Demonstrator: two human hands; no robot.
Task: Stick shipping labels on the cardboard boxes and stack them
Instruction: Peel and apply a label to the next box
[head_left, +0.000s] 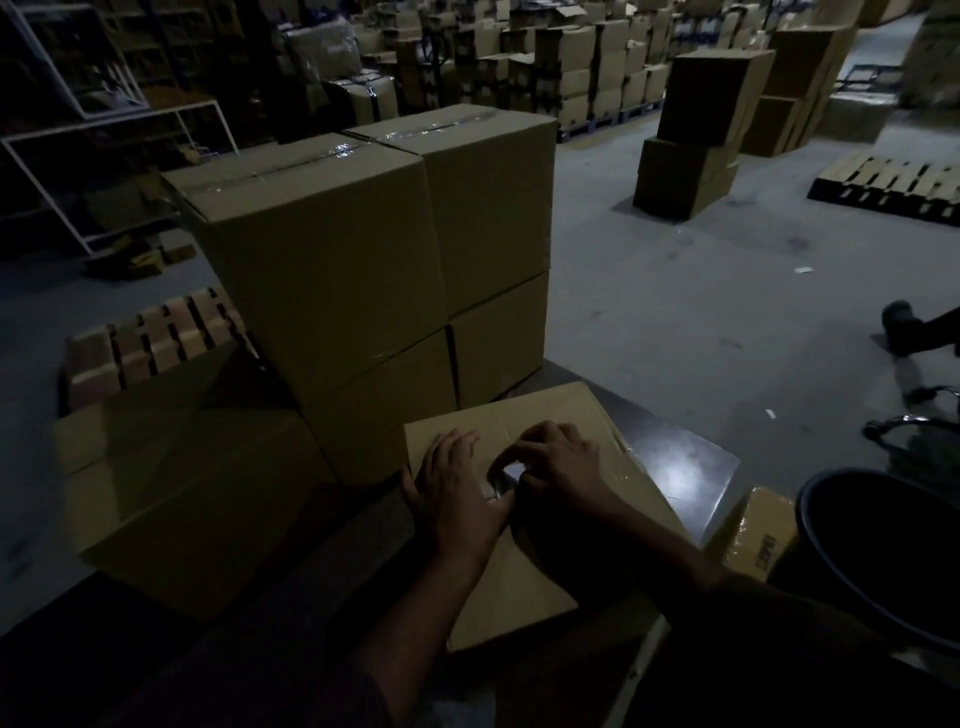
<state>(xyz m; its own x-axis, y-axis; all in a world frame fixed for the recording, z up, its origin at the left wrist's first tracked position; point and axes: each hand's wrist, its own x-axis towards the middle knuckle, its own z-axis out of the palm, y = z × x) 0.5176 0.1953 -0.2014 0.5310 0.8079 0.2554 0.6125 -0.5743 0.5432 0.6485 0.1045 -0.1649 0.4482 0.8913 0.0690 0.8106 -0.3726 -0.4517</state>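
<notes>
Dim warehouse, seen from head height looking down over two bare forearms. Nearest, a flat-topped cardboard box (550, 415) lying on a dark glossy surface (680, 467), its top seam running toward the viewer. Left hand (457, 493) resting palm-down on the box top, fingers spread and flat, gripping nothing visible. Right hand (558, 460) just beside it, fingers curled inward, thumb and fingertips pinched over a small shiny patch (501, 480) on the box top between the two hands; too dark to tell whether label or tape. Hands touching or nearly touching at that patch.

Directly behind the box, a stack of sealed boxes (363, 270), two wide and two high, clear tape glinting along the top seams. To the left, a lower box (171, 488) lying beside the stack, top in shadow. Behind that, a wooden pallet (150, 343) on the grey concrete floor (701, 312).

At lower right, the rim of a dark round bin (815, 519), and between it and the surface a small printed carton (753, 535). At the right edge, another person's dark shoe (901, 325) and lower leg stepping across the floor. Farther back, a two-box stack (696, 135) standing alone, a second pallet (893, 182), white metal shelving (104, 119) at left, and rows of stacked cartons filling the background.
</notes>
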